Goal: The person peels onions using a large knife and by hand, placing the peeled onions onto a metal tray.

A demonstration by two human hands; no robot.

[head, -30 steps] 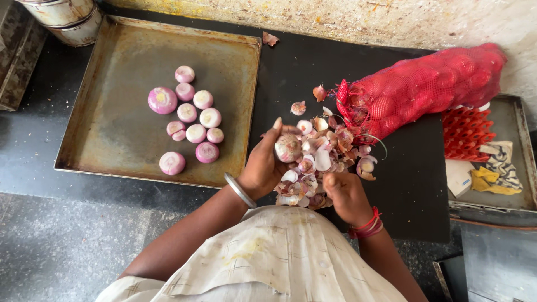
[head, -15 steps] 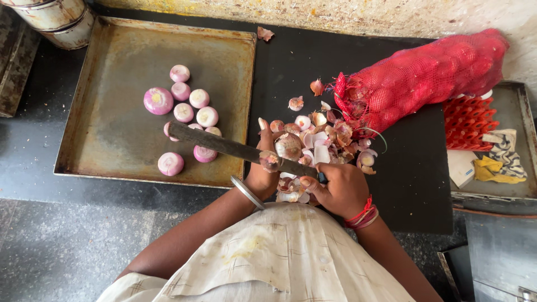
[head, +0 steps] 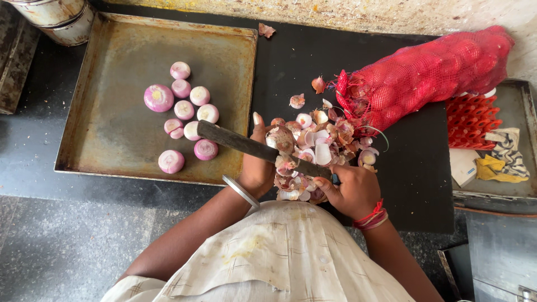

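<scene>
Gripping the handle of a long dark metal knife [head: 251, 146], the right hand [head: 349, 190] has its fingers clamped around it. The left hand [head: 258, 162] closes on an unpeeled onion [head: 279, 138] under the blade, above the heap of pink onion skins [head: 319, 146]. Left of this heap, peeled onions [head: 187, 114] lie on a rusty metal tray [head: 112, 145].

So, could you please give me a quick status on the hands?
Right hand gripping knife. Left hand holding onion over peel pile. Nothing obstructing.

- I count nine peeled onions [head: 182, 109] on one metal tray [head: 106, 61].
- One knife [head: 254, 148].
- One red mesh sack [head: 425, 75] of onions.
- One heap of peels [head: 319, 148].
- Two hands at work: left hand [head: 257, 168], right hand [head: 349, 190].
</scene>
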